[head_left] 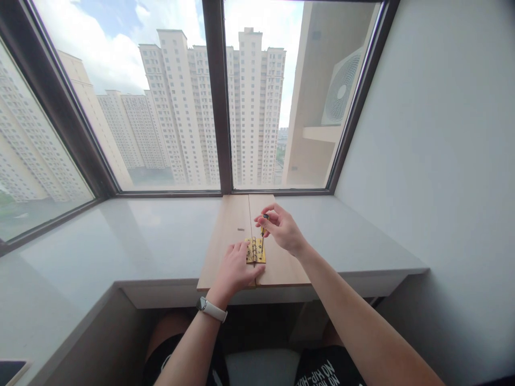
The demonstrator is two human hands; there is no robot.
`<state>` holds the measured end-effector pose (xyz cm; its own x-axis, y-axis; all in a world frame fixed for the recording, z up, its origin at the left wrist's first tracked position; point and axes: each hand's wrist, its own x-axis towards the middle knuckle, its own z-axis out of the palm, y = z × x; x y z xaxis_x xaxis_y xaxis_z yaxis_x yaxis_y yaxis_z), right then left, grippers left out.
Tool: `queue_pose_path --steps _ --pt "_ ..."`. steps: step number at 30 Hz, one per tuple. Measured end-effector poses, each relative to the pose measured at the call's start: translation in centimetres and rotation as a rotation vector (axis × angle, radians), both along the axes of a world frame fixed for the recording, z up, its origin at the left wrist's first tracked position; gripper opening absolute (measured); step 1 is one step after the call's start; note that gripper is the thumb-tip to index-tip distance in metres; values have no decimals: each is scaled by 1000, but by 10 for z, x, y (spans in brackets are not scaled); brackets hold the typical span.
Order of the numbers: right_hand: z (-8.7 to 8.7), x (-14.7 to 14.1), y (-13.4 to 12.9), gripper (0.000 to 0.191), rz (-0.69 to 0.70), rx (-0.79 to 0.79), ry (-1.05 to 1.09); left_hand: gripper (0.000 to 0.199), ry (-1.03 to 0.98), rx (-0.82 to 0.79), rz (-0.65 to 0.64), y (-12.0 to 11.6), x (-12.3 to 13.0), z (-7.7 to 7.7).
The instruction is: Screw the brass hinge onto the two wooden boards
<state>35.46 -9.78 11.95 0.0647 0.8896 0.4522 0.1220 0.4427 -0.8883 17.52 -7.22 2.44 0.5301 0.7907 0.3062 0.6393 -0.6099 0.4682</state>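
A brass-coloured hinge [260, 257] lies opened flat across the seam between two pale wooden boards [229, 214]. My left hand [237, 268] steadies it, fingers at its left leaf and thumb along its lower edge. In my right hand [281, 228] is a small screwdriver [264, 228] with a yellow and black handle, held upright in the fingertips. Its shaft points down at the hinge's right leaf, where the tip meets a screw or hole too small to make out. Just above the hinge on the left board rests a small metal piece [240, 229].
The boards lie on a white windowsill counter [169, 230], whose front edge is near my legs. Behind it stands a dark-framed window [225, 107]. A white wall [434, 134] closes off the right side. A dark-screened device [12, 370] sits at the lower left corner.
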Motion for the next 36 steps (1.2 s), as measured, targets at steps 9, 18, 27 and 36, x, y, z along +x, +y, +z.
queue_pose_path --steps 9,18,27,36 --pt "2 4 -1 33 81 -57 58 72 3 3 -2 0 -1 0" --pt "-2 -1 0 35 -86 -34 62 74 -2 11 -6 2 1 -3" --pt "-3 -5 4 44 -56 -12 41 74 -5 2 1 1 1 -1" --pt "-5 -5 3 42 69 -63 74 73 -14 18 -6 2 0 -2"
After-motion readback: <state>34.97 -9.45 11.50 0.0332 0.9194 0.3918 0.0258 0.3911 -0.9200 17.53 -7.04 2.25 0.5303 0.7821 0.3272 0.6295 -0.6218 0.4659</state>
